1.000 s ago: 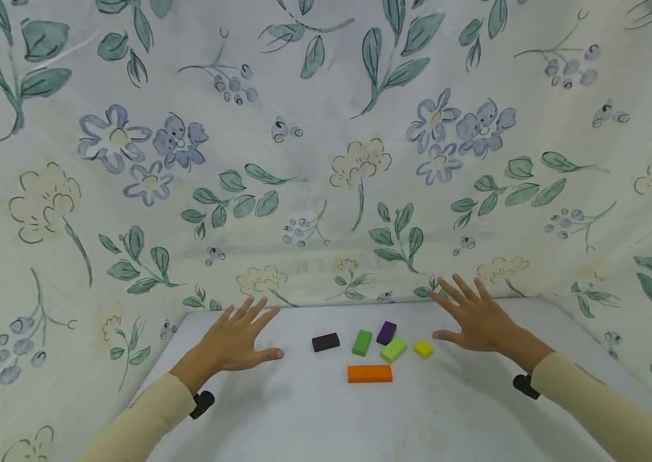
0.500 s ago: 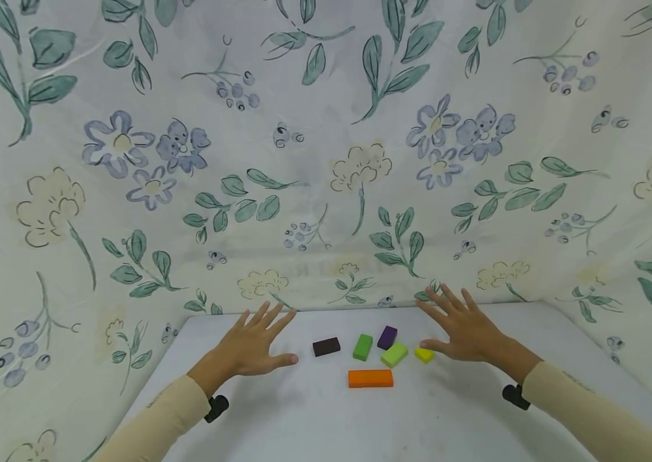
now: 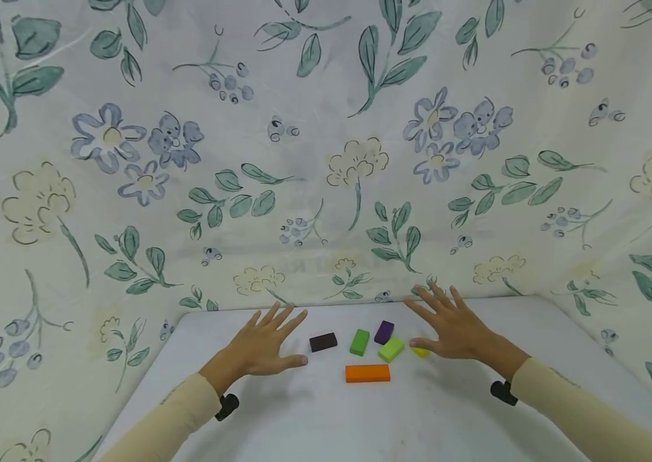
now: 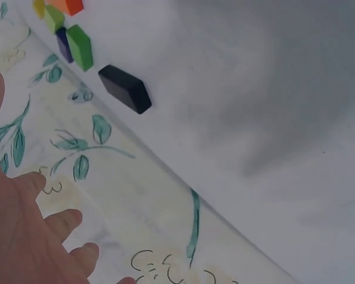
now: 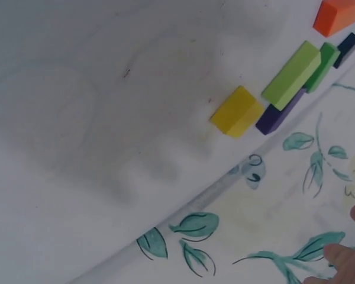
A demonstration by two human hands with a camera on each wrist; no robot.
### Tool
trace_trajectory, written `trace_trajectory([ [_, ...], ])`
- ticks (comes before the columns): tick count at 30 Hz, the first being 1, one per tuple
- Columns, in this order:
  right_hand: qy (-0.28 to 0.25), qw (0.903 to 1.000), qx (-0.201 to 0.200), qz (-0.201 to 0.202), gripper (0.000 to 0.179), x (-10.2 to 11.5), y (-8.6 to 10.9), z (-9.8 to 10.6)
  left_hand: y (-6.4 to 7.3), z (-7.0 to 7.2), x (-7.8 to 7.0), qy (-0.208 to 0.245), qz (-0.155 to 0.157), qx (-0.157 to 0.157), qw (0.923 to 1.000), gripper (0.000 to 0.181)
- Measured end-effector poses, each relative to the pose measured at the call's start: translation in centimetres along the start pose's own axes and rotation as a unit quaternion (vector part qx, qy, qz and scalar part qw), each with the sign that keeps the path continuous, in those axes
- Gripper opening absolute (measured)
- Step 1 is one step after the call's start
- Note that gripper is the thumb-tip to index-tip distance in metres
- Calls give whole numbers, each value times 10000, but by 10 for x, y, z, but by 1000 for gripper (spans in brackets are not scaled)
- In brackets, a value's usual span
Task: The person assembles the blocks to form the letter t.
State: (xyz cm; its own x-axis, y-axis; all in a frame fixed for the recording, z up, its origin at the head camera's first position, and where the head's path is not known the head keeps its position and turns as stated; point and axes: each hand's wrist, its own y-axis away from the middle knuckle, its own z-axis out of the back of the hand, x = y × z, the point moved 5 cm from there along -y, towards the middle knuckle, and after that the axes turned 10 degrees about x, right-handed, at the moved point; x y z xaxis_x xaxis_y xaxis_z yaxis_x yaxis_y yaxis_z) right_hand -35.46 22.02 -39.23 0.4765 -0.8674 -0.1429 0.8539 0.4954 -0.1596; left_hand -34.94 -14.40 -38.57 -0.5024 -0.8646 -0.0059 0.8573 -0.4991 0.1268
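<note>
My left hand [image 3: 262, 346] hovers with spread fingers over the left of the table, just left of a black block [image 3: 323, 342]. With fingers fanned out, my right hand [image 3: 453, 327] is held above the right side, its thumb partly hiding a yellow block [image 5: 238, 112]. Neither hand holds anything. Between them lie a green block [image 3: 359, 342], a purple block [image 3: 384, 332], a light green block [image 3: 391, 350] and, nearer me, a longer orange block [image 3: 368, 373]. In the right wrist view the light green block overlaps the purple one; whether they touch I cannot tell.
The white table [image 3: 360, 423] ends at the back against a floral-patterned curtain [image 3: 303, 160], which also rises on both sides. Dark bands with small black devices [image 3: 504, 393] are on both wrists.
Both hands have moved inward, toward the blocks. The right thumb now covers part of the yellow block in the head view. The blocks lie as before; the head view has shifted slightly.
</note>
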Motion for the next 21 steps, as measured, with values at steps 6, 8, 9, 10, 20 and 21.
trace_trajectory([
  [6, -77, 9999, 22, 81, 85, 8, -4, -4, -6, -5, -7, -123, -129, 60, 9998, 91],
  [8, -116, 9999, 7, 122, 85, 11, -6, -3, -8, -6, -10, -129, -163, 44, 9998, 90],
  [9, -111, 9998, 16, 135, 85, 12, -7, -3, -8, -6, -11, -136, -177, 40, 9997, 89],
  [10, -120, 9998, 31, 151, 85, 14, -8, -4, -9, -7, -12, -169, -193, 46, 9997, 88],
  [20, -212, 9996, 92, 134, 85, 24, -6, -7, -16, -10, -29, -202, -690, -116, 9973, 81],
  [21, -221, 9996, 86, 165, 85, 24, -7, -9, -17, -11, -30, -192, -705, -138, 9972, 81],
])
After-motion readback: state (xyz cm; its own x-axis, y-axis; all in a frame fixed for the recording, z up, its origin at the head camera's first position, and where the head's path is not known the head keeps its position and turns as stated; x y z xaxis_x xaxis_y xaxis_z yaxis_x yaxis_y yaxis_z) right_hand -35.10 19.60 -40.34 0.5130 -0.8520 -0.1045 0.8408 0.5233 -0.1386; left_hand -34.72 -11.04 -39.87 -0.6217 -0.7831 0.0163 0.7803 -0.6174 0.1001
